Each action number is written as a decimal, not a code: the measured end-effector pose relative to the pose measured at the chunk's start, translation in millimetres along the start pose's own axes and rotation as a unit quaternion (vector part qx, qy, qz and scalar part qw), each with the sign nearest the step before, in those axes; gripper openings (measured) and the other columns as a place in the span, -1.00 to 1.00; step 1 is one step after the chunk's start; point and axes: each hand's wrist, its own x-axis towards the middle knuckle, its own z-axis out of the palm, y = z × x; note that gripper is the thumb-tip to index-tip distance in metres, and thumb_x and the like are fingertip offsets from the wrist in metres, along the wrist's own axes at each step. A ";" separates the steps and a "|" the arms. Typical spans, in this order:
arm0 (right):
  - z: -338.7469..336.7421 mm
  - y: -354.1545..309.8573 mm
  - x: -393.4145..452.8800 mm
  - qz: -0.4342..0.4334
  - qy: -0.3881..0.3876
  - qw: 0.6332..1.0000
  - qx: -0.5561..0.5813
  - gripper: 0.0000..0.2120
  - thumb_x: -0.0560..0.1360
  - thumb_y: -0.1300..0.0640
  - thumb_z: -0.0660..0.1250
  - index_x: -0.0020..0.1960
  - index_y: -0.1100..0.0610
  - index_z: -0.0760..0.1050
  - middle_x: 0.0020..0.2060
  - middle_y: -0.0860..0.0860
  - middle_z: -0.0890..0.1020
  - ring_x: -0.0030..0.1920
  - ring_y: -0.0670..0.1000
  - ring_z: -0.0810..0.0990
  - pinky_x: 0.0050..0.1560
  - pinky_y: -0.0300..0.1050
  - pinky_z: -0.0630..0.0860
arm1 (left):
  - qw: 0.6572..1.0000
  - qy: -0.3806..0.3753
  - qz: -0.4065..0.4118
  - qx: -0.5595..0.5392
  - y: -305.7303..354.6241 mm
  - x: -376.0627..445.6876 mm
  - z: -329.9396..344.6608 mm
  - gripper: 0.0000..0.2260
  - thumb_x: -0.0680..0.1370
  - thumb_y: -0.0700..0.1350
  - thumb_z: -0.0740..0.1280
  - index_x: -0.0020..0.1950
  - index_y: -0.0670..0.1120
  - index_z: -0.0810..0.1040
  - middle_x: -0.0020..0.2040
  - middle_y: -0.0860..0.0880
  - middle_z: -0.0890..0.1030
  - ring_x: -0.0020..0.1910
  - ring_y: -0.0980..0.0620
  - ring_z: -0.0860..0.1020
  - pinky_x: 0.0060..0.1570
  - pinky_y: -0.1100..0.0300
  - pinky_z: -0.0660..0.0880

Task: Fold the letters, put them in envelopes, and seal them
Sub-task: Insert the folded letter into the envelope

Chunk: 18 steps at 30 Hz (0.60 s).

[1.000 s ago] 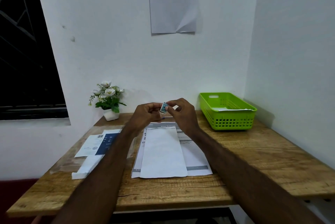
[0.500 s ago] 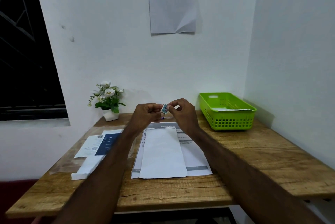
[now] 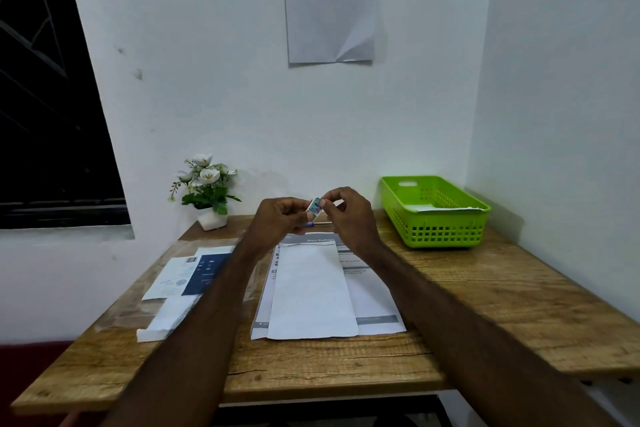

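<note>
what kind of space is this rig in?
Probably a small mail-prep desk in a plain room corner: wooden table against white walls, printed letters, a green basket holding paper, and an instruction sheet taped on the wall.

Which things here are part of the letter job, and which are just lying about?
Part of the job:
small stamp-like sticker, pinched between left hand and right hand
white envelope lying on printed letter
envelope stack at left

Lying about:
flower pot
green basket
wall notice
pen
</note>
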 end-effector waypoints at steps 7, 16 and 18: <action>2.2 -4.9 -1.6 -0.004 0.001 1.000 0.007 -0.89 0.51 0.06 0.39 -0.17 -0.12 0.55 -0.15 -0.17 0.65 -0.20 -0.02 0.65 -0.17 0.19 0.62 | 0.999 0.011 -0.015 0.032 -2.5 2.6 -5.9 -0.76 0.51 -0.18 0.52 0.15 -0.21 0.71 -0.09 -0.16 0.73 -0.17 -0.09 0.68 -0.08 0.02 0.69; -4.6 -2.8 1.8 0.025 0.041 0.999 0.001 -0.94 0.47 0.06 0.39 -0.18 -0.06 0.58 -0.19 -0.16 0.67 -0.23 -0.07 0.64 -0.16 0.06 0.60 | 0.928 0.103 -0.004 0.358 -33.5 10.8 -34.1 -0.87 0.55 -0.03 0.45 0.03 -0.02 0.75 -0.01 0.00 0.74 -0.04 -0.01 0.66 -0.01 0.10 0.57; -4.7 -3.3 1.1 0.021 0.044 0.999 -0.010 -0.94 0.47 0.08 0.41 -0.18 -0.03 0.59 -0.19 -0.16 0.67 -0.23 -0.12 0.60 -0.18 -0.02 0.55 | 0.914 0.098 -0.009 0.394 -36.5 12.5 -35.3 -0.86 0.56 -0.05 0.42 0.05 -0.04 0.74 0.04 -0.05 0.73 0.02 -0.06 0.65 0.04 0.04 0.57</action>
